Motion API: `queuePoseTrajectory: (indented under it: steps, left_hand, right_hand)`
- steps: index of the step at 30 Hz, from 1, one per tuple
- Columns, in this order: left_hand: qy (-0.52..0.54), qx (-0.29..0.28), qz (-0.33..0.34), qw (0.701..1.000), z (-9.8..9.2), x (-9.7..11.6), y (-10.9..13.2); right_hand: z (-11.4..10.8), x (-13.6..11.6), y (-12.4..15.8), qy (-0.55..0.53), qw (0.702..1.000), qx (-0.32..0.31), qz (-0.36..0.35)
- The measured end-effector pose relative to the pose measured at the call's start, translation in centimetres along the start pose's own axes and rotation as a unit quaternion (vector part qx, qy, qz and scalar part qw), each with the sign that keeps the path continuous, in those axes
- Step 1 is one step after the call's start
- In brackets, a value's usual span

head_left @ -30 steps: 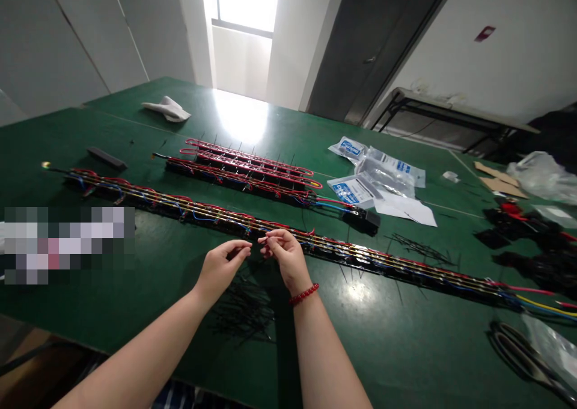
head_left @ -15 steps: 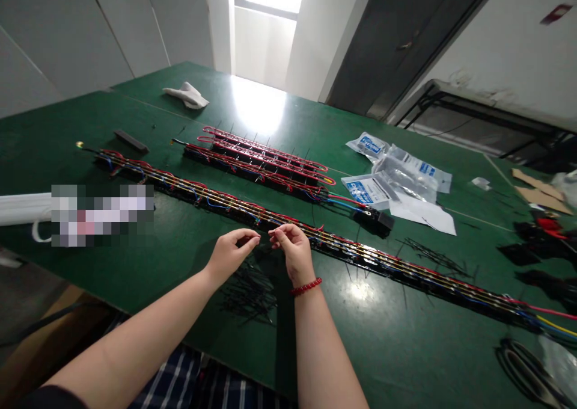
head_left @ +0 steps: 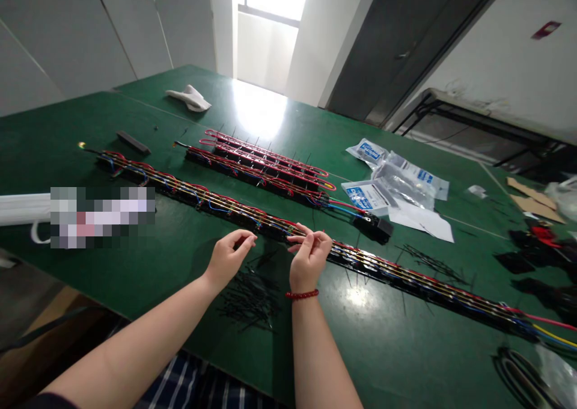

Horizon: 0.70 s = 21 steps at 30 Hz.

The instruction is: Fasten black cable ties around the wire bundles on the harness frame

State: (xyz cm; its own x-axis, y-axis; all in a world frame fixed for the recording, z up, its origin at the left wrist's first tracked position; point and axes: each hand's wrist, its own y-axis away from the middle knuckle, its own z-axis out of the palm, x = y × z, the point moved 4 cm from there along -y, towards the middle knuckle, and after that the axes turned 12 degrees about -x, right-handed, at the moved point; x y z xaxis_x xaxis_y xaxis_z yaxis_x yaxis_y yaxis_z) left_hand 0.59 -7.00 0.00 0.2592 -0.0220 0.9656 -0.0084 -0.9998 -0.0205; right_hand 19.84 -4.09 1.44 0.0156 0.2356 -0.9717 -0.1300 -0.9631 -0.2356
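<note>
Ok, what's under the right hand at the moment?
The long wired strip runs under the right hand; the stretch it covers is hidden. Loose black cable ties lie on the green table beside the wrist.

A single head-worn camera looks forward and down across a green table (head_left: 387, 337), with the left hand (head_left: 228, 255) and right hand (head_left: 309, 258) close below.

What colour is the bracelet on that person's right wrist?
The bracelet is red, a string of small beads; the head view shows it.

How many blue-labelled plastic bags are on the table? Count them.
3 bags: far bag, right bag beside it, near bag; they overlap, so more may be hidden.
</note>
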Motion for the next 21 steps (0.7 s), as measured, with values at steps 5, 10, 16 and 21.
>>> queuePoseTrajectory:
  steps: [5,10,16,21]
  left_hand:
    - [0.004,-0.013,0.004,1.0,0.1,-0.2,0.0]
    - [-0.004,-0.02,0.003,1.0,0.1,-0.2,0.0]
    - [-0.028,-0.029,0.017,0.999,0.2,0.2,0.0]
    - [-0.033,-0.031,0.013,0.999,0.3,0.3,-0.1]
  right_hand:
    - [-0.2,-0.4,0.6,0.074,0.997,0.006,-0.03]
    - [-0.4,-0.1,0.5,0.064,0.997,0.009,-0.031]
    - [-0.6,0.2,0.4,0.068,0.997,0.02,-0.039]
    - [0.6,0.4,0.0,0.165,0.983,-0.048,-0.068]
